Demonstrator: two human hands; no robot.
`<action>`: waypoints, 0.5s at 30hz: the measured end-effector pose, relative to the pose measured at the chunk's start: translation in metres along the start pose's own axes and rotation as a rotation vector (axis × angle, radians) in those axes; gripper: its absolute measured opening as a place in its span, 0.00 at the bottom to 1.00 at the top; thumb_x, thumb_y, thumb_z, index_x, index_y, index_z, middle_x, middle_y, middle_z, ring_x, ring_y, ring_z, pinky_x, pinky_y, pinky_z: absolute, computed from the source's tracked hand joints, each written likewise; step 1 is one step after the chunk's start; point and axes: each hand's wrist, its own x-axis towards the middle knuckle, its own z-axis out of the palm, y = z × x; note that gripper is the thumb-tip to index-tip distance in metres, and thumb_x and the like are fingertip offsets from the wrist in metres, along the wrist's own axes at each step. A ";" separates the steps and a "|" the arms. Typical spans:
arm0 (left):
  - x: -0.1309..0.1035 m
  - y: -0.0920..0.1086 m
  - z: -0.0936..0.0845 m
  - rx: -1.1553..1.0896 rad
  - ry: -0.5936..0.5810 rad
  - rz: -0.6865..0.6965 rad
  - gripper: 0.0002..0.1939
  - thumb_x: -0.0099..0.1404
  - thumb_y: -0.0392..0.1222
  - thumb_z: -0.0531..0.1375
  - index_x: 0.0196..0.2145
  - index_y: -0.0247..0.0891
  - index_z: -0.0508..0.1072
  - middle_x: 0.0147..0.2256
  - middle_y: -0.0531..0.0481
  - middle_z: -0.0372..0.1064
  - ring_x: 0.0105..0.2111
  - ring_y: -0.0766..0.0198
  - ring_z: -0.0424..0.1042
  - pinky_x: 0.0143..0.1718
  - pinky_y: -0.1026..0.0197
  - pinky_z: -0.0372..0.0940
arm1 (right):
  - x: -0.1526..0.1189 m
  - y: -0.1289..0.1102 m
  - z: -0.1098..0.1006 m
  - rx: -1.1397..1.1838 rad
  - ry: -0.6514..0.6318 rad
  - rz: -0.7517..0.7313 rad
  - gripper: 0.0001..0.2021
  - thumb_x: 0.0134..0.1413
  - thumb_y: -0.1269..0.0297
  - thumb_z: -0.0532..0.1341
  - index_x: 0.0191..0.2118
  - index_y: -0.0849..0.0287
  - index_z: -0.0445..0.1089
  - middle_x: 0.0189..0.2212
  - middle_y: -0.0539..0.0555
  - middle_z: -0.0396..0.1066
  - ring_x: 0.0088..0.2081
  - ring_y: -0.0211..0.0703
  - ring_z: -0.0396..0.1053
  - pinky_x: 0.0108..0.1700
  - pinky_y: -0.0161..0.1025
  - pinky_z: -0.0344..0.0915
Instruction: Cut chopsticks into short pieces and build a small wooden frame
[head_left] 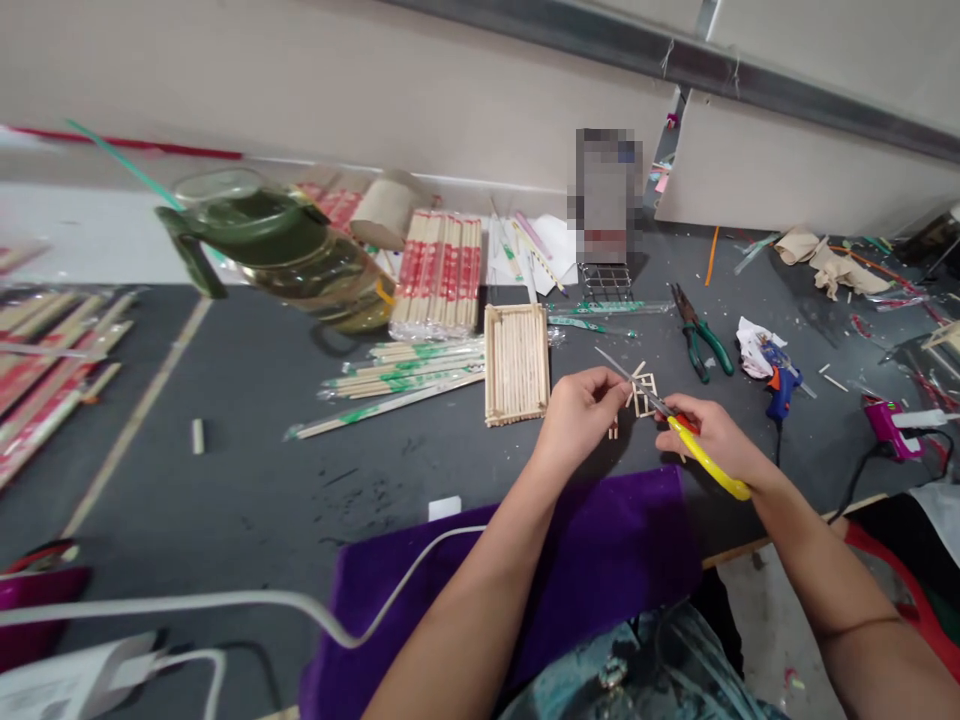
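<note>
My right hand (709,435) grips a pair of scissors (709,460) with yellow and red handles, their blades pointing left toward my other hand. Thumb and fingers of my left hand (574,415) pinch a small wooden stick (630,394) at the blades; its far end is hidden by the fingers. Just beyond the blades lies a little ladder-like frame (645,396) of thin sticks. Left of my left hand, a shallow rectangular tray (517,365) built from wooden sticks rests on the dark table. A few short stick pieces (613,432) lie below my fingertips.
Green-handled pliers (701,345) and a blue glue gun (782,390) lie at right. Wrapped chopsticks (436,275) and a green-lidded jug (300,250) stand at the back left. A purple cloth (420,590) covers the front edge, crossed by a white cable (277,598). A phone-like pixelated object (606,195) leans upright behind.
</note>
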 end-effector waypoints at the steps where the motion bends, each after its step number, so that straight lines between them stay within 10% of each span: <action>1: 0.000 -0.001 0.001 0.065 0.044 0.036 0.09 0.60 0.45 0.62 0.25 0.38 0.73 0.20 0.55 0.66 0.20 0.68 0.64 0.22 0.65 0.57 | 0.000 0.001 0.001 -0.022 0.012 0.003 0.16 0.53 0.52 0.68 0.42 0.58 0.71 0.28 0.45 0.62 0.30 0.36 0.57 0.33 0.34 0.56; 6: -0.001 -0.002 0.005 0.154 0.111 0.116 0.09 0.60 0.42 0.61 0.24 0.38 0.73 0.20 0.55 0.66 0.21 0.68 0.63 0.23 0.66 0.55 | -0.003 0.000 0.003 -0.049 0.035 -0.012 0.17 0.54 0.51 0.67 0.43 0.57 0.70 0.29 0.45 0.61 0.30 0.36 0.56 0.33 0.34 0.55; 15: -0.003 0.007 0.001 -0.158 -0.133 -0.031 0.09 0.57 0.43 0.63 0.24 0.35 0.74 0.19 0.55 0.66 0.17 0.70 0.64 0.20 0.67 0.60 | -0.012 -0.004 -0.007 -0.027 -0.065 -0.084 0.18 0.56 0.51 0.66 0.45 0.57 0.67 0.33 0.46 0.61 0.33 0.37 0.56 0.36 0.33 0.58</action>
